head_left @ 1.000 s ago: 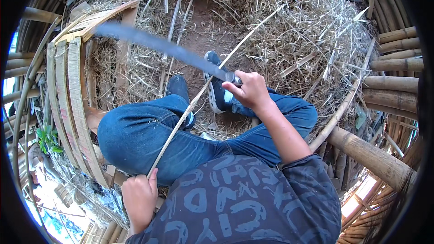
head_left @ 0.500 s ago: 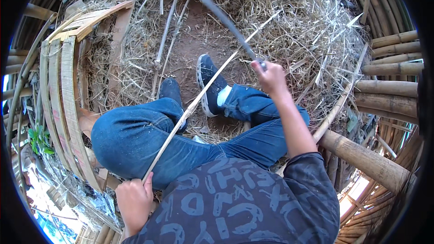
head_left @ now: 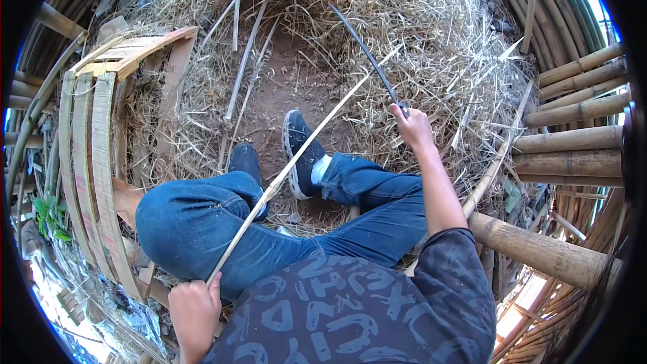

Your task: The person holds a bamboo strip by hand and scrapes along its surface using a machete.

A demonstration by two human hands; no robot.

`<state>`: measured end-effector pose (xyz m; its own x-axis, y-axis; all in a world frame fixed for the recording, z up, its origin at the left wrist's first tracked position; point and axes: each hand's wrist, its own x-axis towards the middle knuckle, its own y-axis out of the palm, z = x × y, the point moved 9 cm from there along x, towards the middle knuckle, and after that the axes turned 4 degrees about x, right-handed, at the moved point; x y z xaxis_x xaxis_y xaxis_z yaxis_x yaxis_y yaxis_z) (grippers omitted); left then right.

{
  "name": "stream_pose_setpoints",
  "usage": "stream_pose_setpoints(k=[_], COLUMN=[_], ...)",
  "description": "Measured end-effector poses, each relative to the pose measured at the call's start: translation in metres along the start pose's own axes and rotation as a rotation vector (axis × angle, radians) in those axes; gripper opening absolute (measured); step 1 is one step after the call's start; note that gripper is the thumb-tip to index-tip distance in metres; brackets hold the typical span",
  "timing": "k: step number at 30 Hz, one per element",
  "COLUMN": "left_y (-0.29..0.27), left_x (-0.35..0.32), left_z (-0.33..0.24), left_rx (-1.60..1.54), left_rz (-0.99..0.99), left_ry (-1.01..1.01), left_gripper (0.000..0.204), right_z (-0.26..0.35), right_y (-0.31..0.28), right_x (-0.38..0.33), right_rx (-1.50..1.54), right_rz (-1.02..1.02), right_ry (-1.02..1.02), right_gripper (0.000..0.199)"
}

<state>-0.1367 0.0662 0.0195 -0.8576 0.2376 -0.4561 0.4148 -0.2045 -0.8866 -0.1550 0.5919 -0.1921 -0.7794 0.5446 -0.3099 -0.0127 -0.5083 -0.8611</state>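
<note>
My left hand (head_left: 193,311), at the lower left, is closed round the near end of a long pale bamboo strip (head_left: 311,138). The strip slants up across my lap to the far right, with a knot around its middle. In my right hand (head_left: 413,128) I grip the handle of a long, thin, dark blade, a machete (head_left: 362,46). The blade points up and to the left, and it crosses the strip near the strip's far end. Whether blade and strip touch there, I cannot tell.
A wooden slatted crate (head_left: 101,162) stands to my left. Dry straw and shavings (head_left: 431,47) cover the ground, with loose strips (head_left: 244,61) beyond my feet. A thick bamboo pole (head_left: 539,246) lies at my right, beside a wall of bamboo poles (head_left: 573,141).
My right hand has moved slightly down and right, with the machete's tip swinging right and lower. The strip's far end has come a bit lower and to the left.
</note>
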Motion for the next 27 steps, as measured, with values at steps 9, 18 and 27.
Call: stream_pose_setpoints(k=[9,18,27], left_y=[0.0,0.005,-0.001], left_x=[-0.003,-0.003,0.002], left_z=[0.001,0.004,-0.004], left_rx=[-0.016,-0.006,-0.01], left_rz=[0.003,0.059,0.033], left_ry=[-0.047,-0.051,0.016], left_gripper=[0.048,0.045,0.045], right_z=[0.006,0.01,-0.072], right_y=[0.012,0.006,-0.006], right_x=[-0.012,-0.021,-0.004], right_rx=[-0.025,-0.023,-0.039], right_rz=[-0.099,-0.147,-0.259], right_ry=[-0.084,-0.164,0.084], right_gripper=[0.069,0.069,0.072])
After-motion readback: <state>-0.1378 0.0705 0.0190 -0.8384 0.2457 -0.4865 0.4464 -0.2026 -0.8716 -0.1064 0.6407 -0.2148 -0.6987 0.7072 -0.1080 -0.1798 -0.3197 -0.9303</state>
